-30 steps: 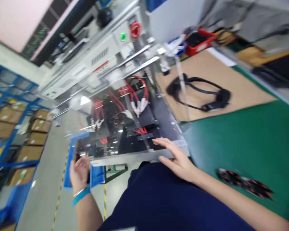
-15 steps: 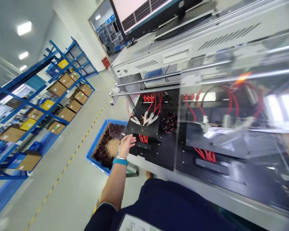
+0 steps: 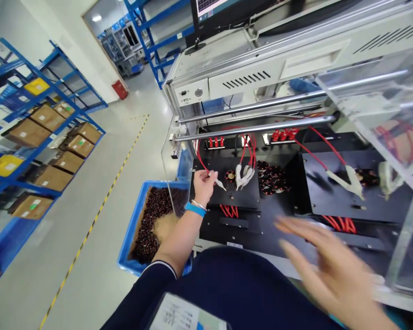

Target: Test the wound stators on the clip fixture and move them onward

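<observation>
My left hand (image 3: pixel 203 188) is closed on a white-sleeved test clip (image 3: pixel 220 184) with a red lead, over the left black fixture plate (image 3: pixel 223 197). Just right of that clip, a small round wound coil (image 3: pixel 230 176) sits on the plate. Several more white test clips (image 3: pixel 244 176) stand beyond the coil. My right hand (image 3: pixel 330 261), blurred by motion, is in front of the bench with fingers stretched out and nothing seen in it. A pile of small dark coils with copper-red parts (image 3: pixel 271 178) lies between the two fixture plates.
A blue bin (image 3: pixel 124 243) of similar small parts stands left of the bench. A clear hinged cover (image 3: pixel 375 96) is raised over the right fixture plate (image 3: pixel 316 183). Metal rails (image 3: pixel 254 129) cross above the back. Blue shelving (image 3: pixel 51 151) with cartons stands across the floor.
My left hand has moved from the plate's front left edge up to a test clip and closed on it. My right hand has come into view. The clear cover has swung up to the right.
</observation>
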Demonstrator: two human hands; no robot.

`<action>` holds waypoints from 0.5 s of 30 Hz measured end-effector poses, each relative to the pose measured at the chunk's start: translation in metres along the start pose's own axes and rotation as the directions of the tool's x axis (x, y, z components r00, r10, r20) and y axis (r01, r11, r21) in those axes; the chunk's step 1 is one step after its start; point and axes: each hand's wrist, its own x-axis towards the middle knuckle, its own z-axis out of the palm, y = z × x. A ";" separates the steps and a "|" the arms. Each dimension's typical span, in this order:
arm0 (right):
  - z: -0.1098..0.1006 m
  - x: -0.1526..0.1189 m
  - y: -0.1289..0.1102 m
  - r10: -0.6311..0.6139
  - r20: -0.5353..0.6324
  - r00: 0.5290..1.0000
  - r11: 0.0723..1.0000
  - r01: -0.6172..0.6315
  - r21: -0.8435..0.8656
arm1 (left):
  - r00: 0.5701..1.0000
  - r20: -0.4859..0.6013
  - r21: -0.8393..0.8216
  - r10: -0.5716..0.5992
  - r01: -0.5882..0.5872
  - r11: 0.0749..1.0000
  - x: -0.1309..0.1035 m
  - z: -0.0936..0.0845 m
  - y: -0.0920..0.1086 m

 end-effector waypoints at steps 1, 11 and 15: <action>0.019 0.015 0.009 0.087 -0.030 0.996 0.994 -0.085 0.063 | 0.999 -0.023 0.036 0.034 -0.033 0.999 0.001 -0.005 0.001; 0.085 0.147 0.084 0.795 -0.061 0.604 0.593 -0.751 0.292 | 0.836 0.379 0.649 0.397 -0.546 0.530 -0.006 -0.004 0.028; 0.073 0.169 0.078 0.776 -0.010 0.631 0.628 -0.770 0.111 | 0.825 0.552 0.657 0.122 -0.520 0.545 0.011 0.020 0.028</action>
